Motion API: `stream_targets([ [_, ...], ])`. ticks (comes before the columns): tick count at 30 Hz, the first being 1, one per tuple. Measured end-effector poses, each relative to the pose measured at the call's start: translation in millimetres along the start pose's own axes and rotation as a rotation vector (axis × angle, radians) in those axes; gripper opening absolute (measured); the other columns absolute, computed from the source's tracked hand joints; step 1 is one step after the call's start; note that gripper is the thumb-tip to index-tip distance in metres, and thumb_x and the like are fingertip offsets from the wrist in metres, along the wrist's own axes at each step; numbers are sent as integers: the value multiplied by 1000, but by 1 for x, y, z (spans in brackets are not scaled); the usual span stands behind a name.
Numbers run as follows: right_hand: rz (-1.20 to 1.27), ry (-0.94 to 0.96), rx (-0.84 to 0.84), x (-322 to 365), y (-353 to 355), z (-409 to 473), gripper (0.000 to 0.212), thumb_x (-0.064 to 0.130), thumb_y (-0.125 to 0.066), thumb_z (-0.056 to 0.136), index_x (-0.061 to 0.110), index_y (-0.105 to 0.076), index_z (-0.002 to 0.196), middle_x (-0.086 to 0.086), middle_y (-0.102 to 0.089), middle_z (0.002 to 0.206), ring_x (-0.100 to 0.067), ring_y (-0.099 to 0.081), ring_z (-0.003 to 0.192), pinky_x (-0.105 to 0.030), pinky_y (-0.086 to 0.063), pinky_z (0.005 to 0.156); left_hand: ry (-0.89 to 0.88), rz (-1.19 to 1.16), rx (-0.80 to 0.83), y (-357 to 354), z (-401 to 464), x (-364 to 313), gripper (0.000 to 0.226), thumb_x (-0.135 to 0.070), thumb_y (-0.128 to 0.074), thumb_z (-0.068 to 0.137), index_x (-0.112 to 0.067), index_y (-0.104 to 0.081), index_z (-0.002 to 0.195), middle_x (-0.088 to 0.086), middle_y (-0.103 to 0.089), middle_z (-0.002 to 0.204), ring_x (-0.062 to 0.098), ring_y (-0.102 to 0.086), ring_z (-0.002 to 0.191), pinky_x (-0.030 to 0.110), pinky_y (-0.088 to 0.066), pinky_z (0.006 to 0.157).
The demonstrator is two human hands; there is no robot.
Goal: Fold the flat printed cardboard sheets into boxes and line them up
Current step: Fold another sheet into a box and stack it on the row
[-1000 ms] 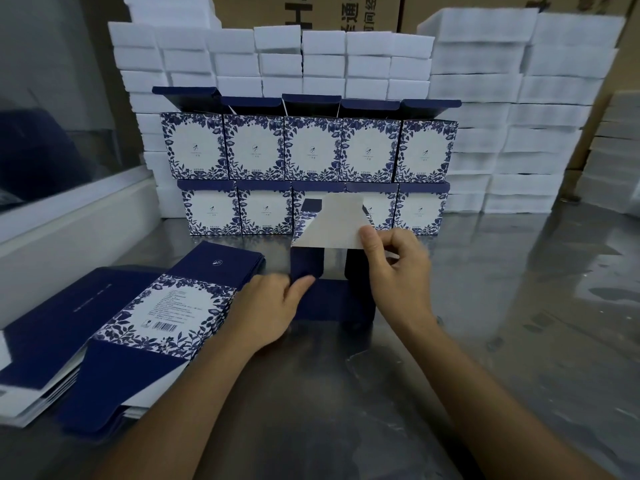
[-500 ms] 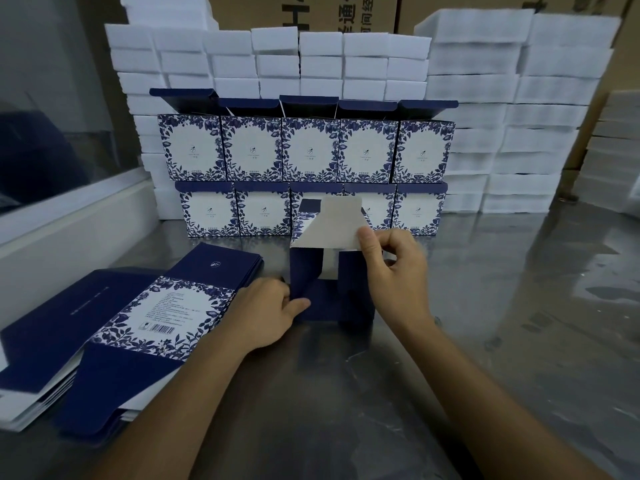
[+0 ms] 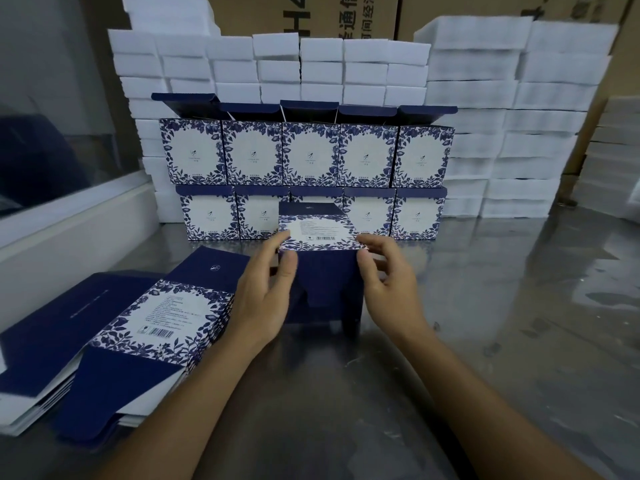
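A half-formed navy and floral box (image 3: pixel 320 268) stands on the steel table (image 3: pixel 502 306) between my hands, its barcode panel facing up and a navy flap hanging at its front. My left hand (image 3: pixel 266 292) grips its left side, thumb near the top edge. My right hand (image 3: pixel 388 278) holds its right side with fingers spread along the edge. Behind it, folded floral boxes (image 3: pixel 308 152) stand in two stacked rows with lids raised. A pile of flat printed sheets (image 3: pixel 138 320) lies at the left.
Stacks of white foam blocks (image 3: pixel 485 109) fill the back and right. Brown cartons (image 3: pixel 311 15) stand behind them. A white ledge with a glass pane (image 3: pixel 69 216) borders the table's left side.
The grey inner flap that stood upright has been folded down, so the printed barcode panel now faces up. Both hands moved from the flaps onto the box's sides.
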State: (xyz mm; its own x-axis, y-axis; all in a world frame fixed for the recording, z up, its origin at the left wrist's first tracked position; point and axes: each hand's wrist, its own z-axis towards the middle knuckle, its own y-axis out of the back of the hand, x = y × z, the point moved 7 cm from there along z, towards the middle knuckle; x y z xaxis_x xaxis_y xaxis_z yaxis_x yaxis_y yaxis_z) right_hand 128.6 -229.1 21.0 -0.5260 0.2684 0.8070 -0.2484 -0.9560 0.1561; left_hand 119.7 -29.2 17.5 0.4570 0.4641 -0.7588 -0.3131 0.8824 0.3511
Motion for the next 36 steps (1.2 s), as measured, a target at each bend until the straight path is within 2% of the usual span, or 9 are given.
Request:
stream_targets([
  [3,-158,134,-26,11,3,-2,12,13,-57,100,18,-64,109,2,-62,106,-8,-61,94,-27,-52,78,-153,192,-117,4,-5,-16,37,-34,-48,100,-24,-55,134,-4,-59,125,8,-56,100,26,-47,85],
  [6,-268,267,-46,28,-2,-7,9,12,-65,95,9,-69,102,-6,-56,118,-17,-56,110,-33,-48,92,-215,272,-193,7,-8,-29,30,-27,-51,99,-16,-63,124,3,-62,106,20,-59,81,35,-50,71],
  [9,-405,355,-75,43,-13,-16,11,19,-69,93,15,-73,102,-10,-54,131,-30,-51,123,-45,-43,101,-272,326,-211,4,-13,-44,24,-24,-53,99,-14,-68,114,4,-61,97,27,-61,77,37,-50,62],
  [12,-563,419,-115,51,-23,-22,11,24,-68,94,24,-74,103,-6,-57,133,-26,-49,127,-51,-41,95,-313,358,-222,-1,-17,-54,26,-26,-50,98,-12,-70,108,5,-62,93,30,-62,74,42,-51,54],
  [19,-557,378,-154,45,-23,-17,19,32,-58,93,24,-75,97,1,-62,113,-20,-52,108,-49,-43,84,-309,387,-219,-1,-15,-57,23,-26,-53,98,-12,-71,104,6,-60,90,32,-60,69,43,-51,51],
  [24,-493,374,-147,33,-13,-17,28,36,-57,96,13,-69,106,-9,-58,126,-29,-54,116,-49,-49,88,-308,361,-222,-1,-15,-56,22,-24,-55,98,-10,-70,105,6,-61,92,33,-61,73,46,-51,55],
  [30,-391,316,-175,25,-8,-12,16,19,-67,94,4,-63,97,-16,-50,130,-31,-53,118,-48,-50,90,-291,413,-184,-7,-17,-56,23,-25,-52,99,-8,-65,109,6,-57,98,33,-60,69,44,-50,53],
  [32,-376,324,-170,25,-7,-11,14,18,-68,94,5,-64,97,-13,-51,129,-26,-55,114,-39,-50,89,-271,429,-163,-8,-16,-53,23,-27,-52,99,-10,-61,111,5,-55,102,31,-60,69,44,-50,56],
  [36,-303,211,-143,15,-4,-12,16,21,-62,98,14,-60,112,-3,-52,129,-11,-49,119,1,-32,85,-203,394,-109,-10,-14,-40,31,-36,-55,96,-21,-50,122,0,-56,114,29,-63,84,40,-49,64],
])
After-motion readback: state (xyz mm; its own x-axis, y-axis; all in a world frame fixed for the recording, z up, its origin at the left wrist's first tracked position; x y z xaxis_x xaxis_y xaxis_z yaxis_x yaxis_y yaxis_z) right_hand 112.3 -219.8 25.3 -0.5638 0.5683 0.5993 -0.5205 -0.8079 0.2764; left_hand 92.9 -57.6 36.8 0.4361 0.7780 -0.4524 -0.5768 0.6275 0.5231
